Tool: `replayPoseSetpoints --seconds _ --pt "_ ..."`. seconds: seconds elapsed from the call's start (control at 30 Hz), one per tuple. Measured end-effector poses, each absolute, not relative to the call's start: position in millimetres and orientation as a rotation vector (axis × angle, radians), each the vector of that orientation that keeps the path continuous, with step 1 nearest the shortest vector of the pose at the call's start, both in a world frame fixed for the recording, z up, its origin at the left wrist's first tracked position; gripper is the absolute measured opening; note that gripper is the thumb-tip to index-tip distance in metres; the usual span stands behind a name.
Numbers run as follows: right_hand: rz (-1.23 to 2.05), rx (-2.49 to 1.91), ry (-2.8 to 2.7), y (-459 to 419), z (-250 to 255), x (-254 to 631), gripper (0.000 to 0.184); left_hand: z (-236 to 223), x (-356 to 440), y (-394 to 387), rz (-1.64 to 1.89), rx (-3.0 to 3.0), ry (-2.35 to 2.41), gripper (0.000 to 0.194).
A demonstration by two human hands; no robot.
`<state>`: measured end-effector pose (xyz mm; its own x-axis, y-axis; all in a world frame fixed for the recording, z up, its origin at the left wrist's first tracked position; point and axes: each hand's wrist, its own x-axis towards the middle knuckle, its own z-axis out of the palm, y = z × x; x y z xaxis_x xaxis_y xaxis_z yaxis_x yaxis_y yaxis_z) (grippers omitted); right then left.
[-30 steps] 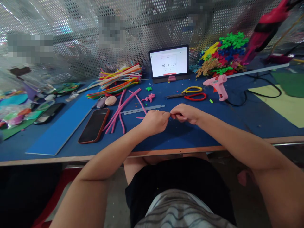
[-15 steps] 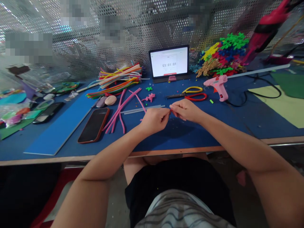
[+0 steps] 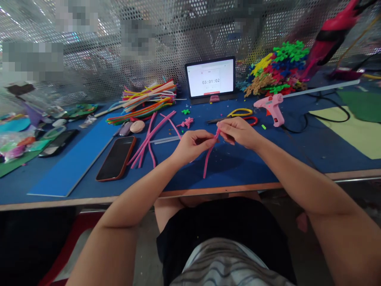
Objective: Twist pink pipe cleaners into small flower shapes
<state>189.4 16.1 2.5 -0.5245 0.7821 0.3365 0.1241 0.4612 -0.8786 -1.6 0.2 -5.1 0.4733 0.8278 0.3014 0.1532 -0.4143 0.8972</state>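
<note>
A pink pipe cleaner (image 3: 207, 160) is pinched between both hands above the table, its lower end hanging down toward the front edge. My left hand (image 3: 194, 145) closes thumb and forefinger on its upper part. Just above and to the right, my right hand (image 3: 238, 133) grips the top, where the pipe cleaner looks bent or twisted; the fingers partly hide it. Behind the right hand lie scissors (image 3: 241, 113) with one yellow and one red handle. Several loose pink pipe cleaners (image 3: 151, 137) rest left of my left hand. A small pink bent piece (image 3: 187, 122) lies beyond the hands.
A phone (image 3: 116, 159) and a blue board (image 3: 74, 159) lie at left. Behind are a bundle of coloured pipe cleaners (image 3: 145, 101), a tablet (image 3: 210, 77) showing a timer, and a pile of colourful shapes (image 3: 276, 71). A pink glue gun (image 3: 274, 109) with its cord sits right.
The pink pipe cleaner has swung so its tail hangs below the hands. My left hand's fingers have stretched forward from a curled grip, and the right hand has risen slightly.
</note>
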Motion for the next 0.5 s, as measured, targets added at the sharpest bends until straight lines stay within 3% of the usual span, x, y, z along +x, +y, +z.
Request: replayPoseSetpoints --seconds 0.17,0.33,0.5 --pt "1.05 -0.701 -1.924 16.3 -2.8 186.1 0.048 -5.3 0.6 -1.3 1.021 1.625 0.844 0.025" --pt "0.997 -0.696 -1.949 17.7 -8.1 185.1 0.02 -5.0 1.7 -0.8 1.082 1.531 0.825 0.036" --pt "1.016 -0.665 -1.99 14.1 -8.7 182.0 0.012 -7.3 1.4 1.2 1.059 1.566 0.802 0.039"
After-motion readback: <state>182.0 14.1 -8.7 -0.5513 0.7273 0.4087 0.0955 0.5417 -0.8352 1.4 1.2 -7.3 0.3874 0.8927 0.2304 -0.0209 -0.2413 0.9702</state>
